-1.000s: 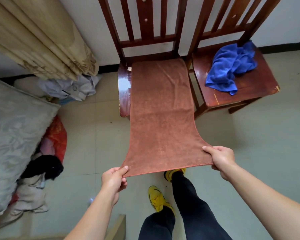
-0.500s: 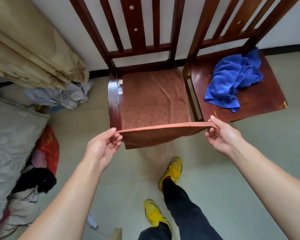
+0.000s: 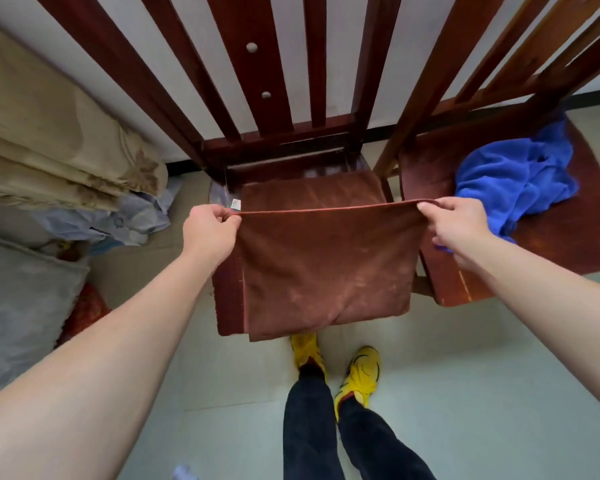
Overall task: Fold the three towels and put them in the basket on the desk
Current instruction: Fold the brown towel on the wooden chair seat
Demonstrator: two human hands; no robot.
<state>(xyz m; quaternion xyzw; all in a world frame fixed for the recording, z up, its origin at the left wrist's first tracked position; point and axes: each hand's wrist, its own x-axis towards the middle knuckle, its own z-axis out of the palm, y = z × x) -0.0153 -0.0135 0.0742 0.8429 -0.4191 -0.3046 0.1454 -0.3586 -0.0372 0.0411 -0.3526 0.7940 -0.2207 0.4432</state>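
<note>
My left hand (image 3: 210, 233) and right hand (image 3: 454, 220) are apart, each pinching 1 corner of the brown towel (image 3: 326, 268), with its raised edge stretched taut left to right between them. The towel lies doubled over on the left chair (image 3: 227, 299) seat, fold toward me at the seat's front. Its top layer hides most of the lower 1. A white tag (image 3: 235, 204) peeks out beside my left thumb. My right hand covers part of the crumpled blue towel (image 3: 513, 181) on the right chair (image 3: 551, 251). Both backrests are cut off above.
</note>
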